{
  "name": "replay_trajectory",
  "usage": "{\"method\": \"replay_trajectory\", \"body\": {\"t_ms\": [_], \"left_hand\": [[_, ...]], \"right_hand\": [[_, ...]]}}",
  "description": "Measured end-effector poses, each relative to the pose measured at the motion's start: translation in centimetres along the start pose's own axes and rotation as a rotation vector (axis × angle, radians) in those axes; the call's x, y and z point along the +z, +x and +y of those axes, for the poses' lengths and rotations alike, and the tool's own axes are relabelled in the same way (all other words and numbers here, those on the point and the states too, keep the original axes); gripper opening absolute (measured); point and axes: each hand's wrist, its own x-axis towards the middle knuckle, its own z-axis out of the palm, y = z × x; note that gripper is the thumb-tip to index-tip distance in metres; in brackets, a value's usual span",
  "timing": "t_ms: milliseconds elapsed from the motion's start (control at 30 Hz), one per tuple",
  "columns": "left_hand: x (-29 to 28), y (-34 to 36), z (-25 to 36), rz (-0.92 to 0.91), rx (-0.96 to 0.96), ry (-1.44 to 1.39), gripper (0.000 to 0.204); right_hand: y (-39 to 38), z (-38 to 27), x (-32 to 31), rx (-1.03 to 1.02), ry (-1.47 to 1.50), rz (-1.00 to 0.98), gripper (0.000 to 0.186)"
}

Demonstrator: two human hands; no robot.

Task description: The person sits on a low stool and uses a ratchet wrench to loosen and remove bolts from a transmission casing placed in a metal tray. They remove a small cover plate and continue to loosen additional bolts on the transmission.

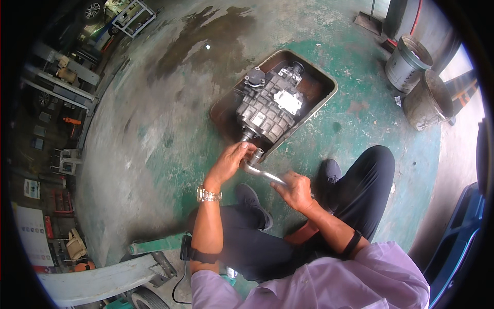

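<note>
A ribbed metal gearbox housing (260, 116) with a pale plate on top lies in a rusty metal pan (329, 87). My left hand (230, 160) is closed around the head end of a silver socket wrench (267, 175), just below the housing's shaft (248, 135). A socket (258, 155) sticks up from the wrench beside my fingers; whether it touches the shaft is unclear. My right hand (292, 189) grips the wrench handle, lower and to the right, above my legs.
Two buckets (404, 67) and a dustpan (368, 23) stand at the right. Lift equipment (67, 82) and clutter line the left. A grey beam (98, 275) and tyre (146, 299) are at lower left, a blue object (458, 237) at lower right. A dark wet patch (206, 31) marks the floor.
</note>
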Motion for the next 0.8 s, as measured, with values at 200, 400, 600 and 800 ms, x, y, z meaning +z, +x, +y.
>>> {"method": "replay_trajectory", "body": {"t_ms": [200, 400, 600, 800], "left_hand": [[-0.2, 0.0, -0.3, -0.117, 0.020, 0.137, 0.030], [-0.6, 0.2, -0.8, -0.159, -0.082, 0.147, 0.027], [-0.7, 0.5, -1.3, -0.082, -0.407, 0.315, 0.036], [-1.4, 0.4, -1.4, 0.292, -0.240, 0.348, 0.039]], "right_hand": [[0.0, 0.7, 0.2, 0.025, -0.093, -0.030, 0.020], [-0.1, 1.1, 0.4, 0.045, -0.070, -0.070, 0.021], [-0.4, 1.3, 0.9, 0.166, 0.110, -0.216, 0.025], [-0.5, 2.1, 1.3, 0.428, 0.259, -0.281, 0.033]]}}
